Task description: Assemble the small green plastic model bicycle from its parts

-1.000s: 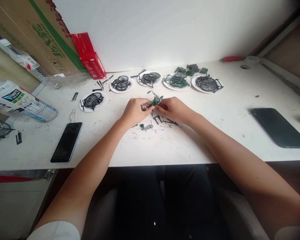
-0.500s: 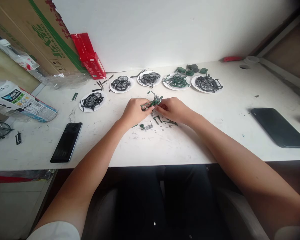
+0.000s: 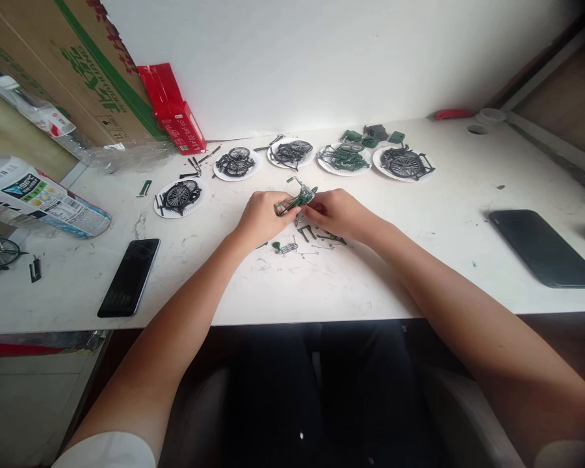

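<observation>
Got both grips clamped on green frame [image 3: 296, 199], left hand [image 3: 262, 218] and right hand [image 3: 340, 213]; probably best kept low over worktop [image 3: 448, 208].

A small hobby-assembly workshop bench: a scuffed white worktop [image 3: 419, 260] against a bare white wall [image 3: 322, 58] carries round white paper plates [image 3: 181, 214] of sorted black miniature bicycle wheels [image 3: 178, 195] and a half-built green miniature bicycle frame [image 3: 297, 198], with brown cardboard cartons [image 3: 53, 71] leaning alongside.

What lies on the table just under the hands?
Loose green parts lie on the table below the left hand and right hand, which hold a green frame. Anything beneath the palms is hidden.
</observation>
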Action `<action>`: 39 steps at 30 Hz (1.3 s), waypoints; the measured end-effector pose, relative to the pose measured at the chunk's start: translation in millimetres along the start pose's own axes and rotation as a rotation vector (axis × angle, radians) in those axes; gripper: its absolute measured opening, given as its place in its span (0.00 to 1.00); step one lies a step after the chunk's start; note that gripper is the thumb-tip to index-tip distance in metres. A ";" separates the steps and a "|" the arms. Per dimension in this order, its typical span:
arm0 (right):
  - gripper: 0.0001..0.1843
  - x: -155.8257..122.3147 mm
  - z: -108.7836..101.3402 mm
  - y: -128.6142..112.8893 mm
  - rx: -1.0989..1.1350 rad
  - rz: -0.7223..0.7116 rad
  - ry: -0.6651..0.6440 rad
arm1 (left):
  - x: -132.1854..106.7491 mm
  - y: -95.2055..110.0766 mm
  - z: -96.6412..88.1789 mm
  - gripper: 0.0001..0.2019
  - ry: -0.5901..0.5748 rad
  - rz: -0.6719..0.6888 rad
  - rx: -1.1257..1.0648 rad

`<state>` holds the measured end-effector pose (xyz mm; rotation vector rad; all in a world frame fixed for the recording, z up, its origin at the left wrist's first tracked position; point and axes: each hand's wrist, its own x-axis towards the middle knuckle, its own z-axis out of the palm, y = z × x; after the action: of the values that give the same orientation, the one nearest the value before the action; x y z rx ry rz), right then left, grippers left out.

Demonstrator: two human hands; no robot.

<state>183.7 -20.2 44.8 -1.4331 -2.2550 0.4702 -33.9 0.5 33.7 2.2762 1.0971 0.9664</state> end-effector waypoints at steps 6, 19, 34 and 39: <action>0.15 0.2 0.4 0.9 -0.004 0.003 -0.002 | 0.1 -0.4 0.4 0.11 -0.001 0.004 0.004; 0.15 0.3 -0.7 -0.7 -0.047 0.010 -0.023 | -0.1 -1.2 -0.3 0.11 -0.015 0.009 -0.006; 0.15 -0.5 -4.8 -6.2 -0.108 0.029 -0.084 | 0.1 -3.4 0.4 0.12 -0.044 -0.004 0.013; 0.15 -0.9 -5.8 -7.1 -0.110 0.028 -0.092 | 0.1 -2.7 -0.2 0.12 -0.050 -0.004 0.017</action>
<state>181.6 -23.5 53.1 -1.5284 -2.3688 0.4353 -35.4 2.2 32.2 2.2982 1.0924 0.8967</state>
